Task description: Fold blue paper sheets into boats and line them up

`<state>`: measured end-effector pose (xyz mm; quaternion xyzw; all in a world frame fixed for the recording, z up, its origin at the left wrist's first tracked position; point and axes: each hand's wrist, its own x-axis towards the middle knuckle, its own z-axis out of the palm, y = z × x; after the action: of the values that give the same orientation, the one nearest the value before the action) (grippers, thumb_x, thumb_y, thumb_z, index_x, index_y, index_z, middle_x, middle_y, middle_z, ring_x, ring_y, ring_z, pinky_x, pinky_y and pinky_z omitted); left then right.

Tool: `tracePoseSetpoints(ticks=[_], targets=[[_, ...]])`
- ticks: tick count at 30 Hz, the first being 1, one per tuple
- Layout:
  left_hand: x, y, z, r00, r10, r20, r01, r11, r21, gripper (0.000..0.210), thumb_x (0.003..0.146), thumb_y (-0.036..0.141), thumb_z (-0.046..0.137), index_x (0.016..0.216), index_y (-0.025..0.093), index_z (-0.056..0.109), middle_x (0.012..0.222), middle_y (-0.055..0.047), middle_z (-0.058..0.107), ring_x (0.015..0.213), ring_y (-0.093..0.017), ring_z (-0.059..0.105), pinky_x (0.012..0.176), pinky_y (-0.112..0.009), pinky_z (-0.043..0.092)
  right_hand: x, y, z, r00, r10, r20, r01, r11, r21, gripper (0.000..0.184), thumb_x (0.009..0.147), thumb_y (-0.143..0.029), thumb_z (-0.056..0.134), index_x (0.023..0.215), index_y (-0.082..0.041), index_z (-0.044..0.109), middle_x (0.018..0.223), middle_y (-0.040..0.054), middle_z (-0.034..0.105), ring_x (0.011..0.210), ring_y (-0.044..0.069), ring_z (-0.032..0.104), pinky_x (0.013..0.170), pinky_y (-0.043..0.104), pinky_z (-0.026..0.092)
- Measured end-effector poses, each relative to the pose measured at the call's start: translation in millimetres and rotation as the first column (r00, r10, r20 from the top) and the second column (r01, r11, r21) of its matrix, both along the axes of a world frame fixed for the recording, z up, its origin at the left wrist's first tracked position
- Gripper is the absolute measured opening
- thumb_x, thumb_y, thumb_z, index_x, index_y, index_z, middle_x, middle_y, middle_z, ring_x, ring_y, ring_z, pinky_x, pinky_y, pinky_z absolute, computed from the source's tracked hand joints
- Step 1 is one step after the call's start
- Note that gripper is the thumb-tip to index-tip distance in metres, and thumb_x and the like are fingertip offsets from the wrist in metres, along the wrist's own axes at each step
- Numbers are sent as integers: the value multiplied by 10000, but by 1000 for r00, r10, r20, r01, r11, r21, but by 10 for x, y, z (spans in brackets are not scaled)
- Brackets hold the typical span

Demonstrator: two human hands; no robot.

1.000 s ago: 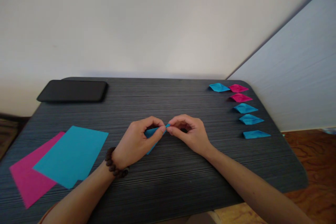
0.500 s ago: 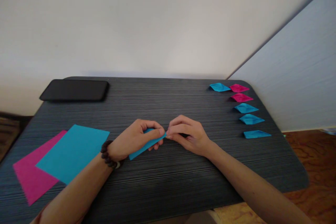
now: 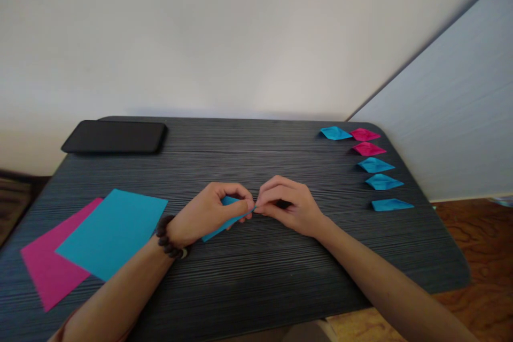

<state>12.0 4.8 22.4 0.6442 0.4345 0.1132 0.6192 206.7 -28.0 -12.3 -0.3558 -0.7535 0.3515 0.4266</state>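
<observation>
While both hands pinch its right tip, the folded blue paper [image 3: 223, 223] slants near-left under the left hand [image 3: 204, 216], right hand [image 3: 290, 206] opposite

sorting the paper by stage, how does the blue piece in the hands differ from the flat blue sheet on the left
The blue piece is folded into a narrow strip; the flat blue sheet is a wide unfolded rectangle. The blue piece is pinched between the left hand and the right hand; the flat blue sheet lies untouched, overlapping a pink sheet. The blue piece shows far less surface. Both share the same blue colour.
</observation>
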Motion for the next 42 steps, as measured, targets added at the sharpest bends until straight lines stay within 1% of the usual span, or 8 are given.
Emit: tracePoseSetpoints(ticks=[4, 8, 17, 27, 32, 35, 38, 42], targets=[[2, -19, -36, 998, 51, -21, -44, 968, 249, 193, 799, 337, 543, 732, 186, 643, 674, 7, 636, 610, -120, 551, 575, -218, 452, -10, -8, -25, 997, -11, -75, -14, 945, -326, 183, 790, -317, 628, 911, -190, 575, 736, 2, 616, 592, 92, 594, 535, 205, 511], [0, -37, -47, 996, 83, -41, -61, 919, 390, 172, 800, 323, 552, 770, 194, 662, 694, 17, 657, 615, -119, 568, 613, -218, 454, 11, -15, -29, 991, 25, -135, -84, 887, -454, 177, 856, -332, 524, 898, -164, 556, 711, 10, 623, 559, 88, 599, 515, 206, 518], [31, -63, -52, 997, 14, -71, 20, 888, 459, 134, 783, 250, 547, 747, 199, 664, 743, 28, 683, 712, -136, 608, 685, -218, 437, -9, -13, -4, 998, 52, 46, -36, 953, -299, 130, 828, -223, 521, 746, -165, 604, 595, -18, 605, 491, 71, 564, 476, 171, 459], [16, -42, -66, 993, -7, -119, 51, 927, 371, 173, 799, 322, 551, 758, 210, 676, 737, 28, 686, 701, -137, 616, 662, -219, 458, 14, -10, 12, 992, 90, 91, -55, 942, -332, 102, 788, -159, 503, 757, -164, 600, 616, -15, 636, 475, 72, 583, 439, 152, 433], [-37, 10, -93, 992, 106, -68, -87, 966, 243, 325, 781, 404, 590, 1028, 193, 578, 611, 31, 622, 465, -102, 532, 452, -204, 448, 144, 64, -17, 976, -136, 171, 172, 961, -217, 128, 824, -206, 494, 741, -167, 585, 610, -15, 613, 479, 78, 552, 490, 188, 426], [-80, 55, -136, 989, 148, 17, -148, 965, 215, 290, 803, 391, 572, 990, 170, 565, 629, 17, 611, 469, -96, 535, 459, -207, 468, 210, 113, -10, 941, -227, 250, 257, 962, -94, 131, 812, -189, 498, 717, -169, 585, 627, -11, 603, 523, 92, 535, 535, 216, 412], [-82, 48, -184, 993, 113, 21, -114, 970, 217, 252, 814, 393, 557, 904, 162, 601, 621, 8, 595, 483, -96, 538, 462, -204, 473, 198, 121, 20, 935, -207, 289, 221, 975, -15, 90, 791, -201, 540, 850, -179, 604, 707, -7, 608, 602, 106, 536, 589, 231, 411], [-16, -21, -228, 998, 62, 1, -61, 971, 231, 238, 814, 384, 560, 914, 178, 625, 636, 10, 599, 493, -96, 551, 466, -202, 487, 115, 84, 28, 954, -125, 272, 136, 990, -22, 213, 793, -261, 582, 994, -189, 579, 836, 10, 630, 725, 123, 564, 676, 240, 427]])
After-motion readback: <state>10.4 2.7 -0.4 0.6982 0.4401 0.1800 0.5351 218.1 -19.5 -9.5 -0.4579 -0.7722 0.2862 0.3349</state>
